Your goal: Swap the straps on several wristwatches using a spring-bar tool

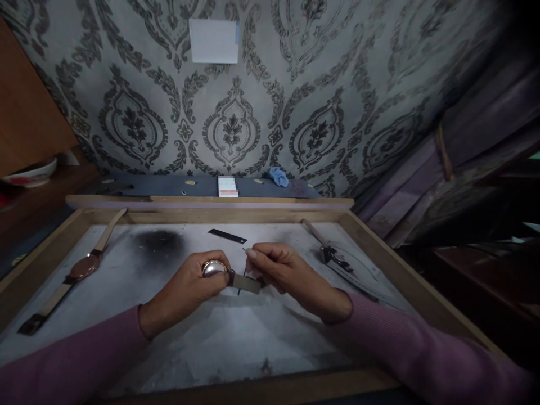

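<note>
Over tray (202,216); left fingers (213,287) gripping watch (214,269); right fingers (262,260) pinching thin piece (244,250); packet (228,185) print blurred

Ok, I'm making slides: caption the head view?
Left hand grips a watch; right hand pinches a thin piece.

A long, close-fitting mauve knit sleeve (84,351) spans the lower left of the frame; a matching mauve sleeve (405,337), finely ribbed, crosses the lower right, its cuff (353,309) snug.
</note>
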A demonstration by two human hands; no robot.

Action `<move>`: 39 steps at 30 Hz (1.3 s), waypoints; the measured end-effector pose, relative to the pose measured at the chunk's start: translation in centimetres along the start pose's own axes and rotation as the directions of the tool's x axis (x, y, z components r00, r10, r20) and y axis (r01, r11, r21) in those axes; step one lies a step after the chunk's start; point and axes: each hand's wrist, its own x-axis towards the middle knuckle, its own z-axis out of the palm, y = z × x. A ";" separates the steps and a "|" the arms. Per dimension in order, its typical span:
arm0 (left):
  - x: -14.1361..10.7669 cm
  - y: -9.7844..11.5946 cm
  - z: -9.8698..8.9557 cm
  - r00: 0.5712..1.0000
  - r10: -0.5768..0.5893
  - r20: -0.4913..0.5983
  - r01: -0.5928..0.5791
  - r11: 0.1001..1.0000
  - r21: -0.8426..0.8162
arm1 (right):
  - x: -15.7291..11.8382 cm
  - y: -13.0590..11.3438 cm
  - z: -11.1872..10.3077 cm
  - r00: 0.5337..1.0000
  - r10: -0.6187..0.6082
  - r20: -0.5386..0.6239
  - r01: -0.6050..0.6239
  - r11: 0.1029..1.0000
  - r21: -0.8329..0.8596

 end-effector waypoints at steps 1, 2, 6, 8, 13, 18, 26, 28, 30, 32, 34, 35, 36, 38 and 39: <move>0.0 0.1 0.0 1.000 -0.004 0.004 0.004 1.000 0.005 | 0.1 0.1 -0.1 1.000 -0.011 -0.015 0.011 1.000 -0.012; -0.1 0.1 0.0 1.000 -0.003 0.007 0.002 1.000 0.008 | 0.1 0.2 -0.1 1.000 -0.020 -0.020 0.020 1.000 -0.019; -0.1 0.1 -0.1 0.999 0.026 0.020 -0.027 0.999 0.040 | -0.1 0.3 -0.1 1.000 -0.022 0.005 0.022 0.995 -0.101; -0.1 0.1 -0.1 0.999 0.042 0.017 -0.043 0.997 0.064 | -0.4 0.1 0.0 1.000 -0.003 0.005 0.003 0.989 -0.145; -0.1 0.3 -0.1 0.997 0.080 0.005 -0.080 0.991 0.112 | -1.2 -0.7 0.4 0.999 0.027 -0.021 -0.029 0.991 -0.128; -0.2 0.4 0.0 0.996 0.089 0.005 -0.089 0.988 0.123 | -1.6 -0.7 0.7 0.998 -0.057 0.010 0.058 0.984 -0.167; -0.3 0.3 0.0 0.995 0.094 0.017 -0.095 0.987 0.127 | -1.9 -1.1 1.0 0.957 -0.286 0.053 0.280 0.855 -0.436; -0.3 0.3 0.0 0.996 0.088 0.017 -0.090 0.988 0.125 | -1.9 -0.8 1.0 0.954 -0.294 0.061 0.284 0.817 -0.502; -0.4 0.3 0.0 0.996 0.083 0.015 -0.084 0.989 0.124 | -1.8 -0.5 1.0 0.950 -0.302 0.072 0.290 0.778 -0.558; -0.4 0.4 0.1 0.997 0.082 0.016 -0.083 0.989 0.119 | -1.8 -0.3 0.9 0.944 -0.321 0.077 0.304 0.752 -0.585; -0.4 0.4 0.0 0.996 0.085 0.021 -0.087 0.990 0.111 | -1.8 -0.2 0.9 0.937 -0.340 0.084 0.322 0.741 -0.589; -0.4 0.4 0.0 0.996 0.088 0.023 -0.090 0.990 0.107 | -1.8 -0.2 0.8 0.932 -0.350 0.090 0.333 0.737 -0.589; -0.4 0.4 0.0 0.996 0.091 0.024 -0.093 0.990 0.104 | -1.9 -0.2 0.8 0.929 -0.357 0.098 0.343 0.733 -0.587; -0.5 0.4 0.0 0.995 0.097 0.021 -0.099 0.990 0.099 | -1.9 -0.2 0.7 0.921 -0.372 0.112 0.364 0.726 -0.583; -0.5 0.4 -0.1 0.995 0.098 0.020 -0.100 0.990 0.097 | -1.8 -0.3 0.7 0.918 -0.379 0.117 0.373 0.723 -0.581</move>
